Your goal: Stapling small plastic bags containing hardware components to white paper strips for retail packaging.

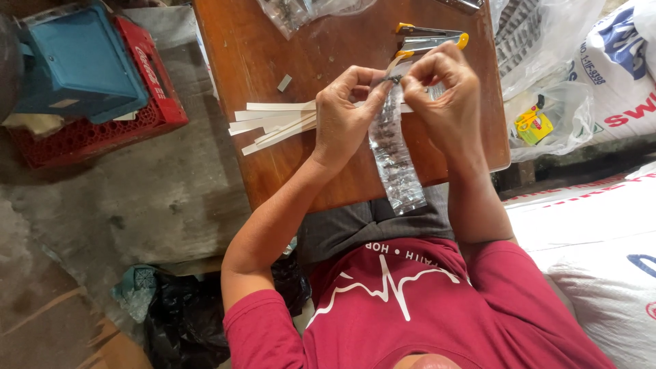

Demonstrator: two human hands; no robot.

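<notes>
Shiny clear plastic makes a long thin bag (395,154) full of small dark bits. It hangs over the edge of the smooth brown wooden bench (260,55). The left hand (345,116) and right hand (444,96) pinch its top, fingers (377,96) closed tight. Flat white strips (273,123) lie beside the left hand. A yellow stapler (430,37) sits near.

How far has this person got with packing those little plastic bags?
Done: the long clear packet already looks filled with small dark pieces. In hand: the left hand and right hand pinch its top end together over the wooden table. Left: a stack of white paper strips lies unused by the left hand, the yellow stapler sits untouched, and another bag of pieces waits at the far edge.
</notes>
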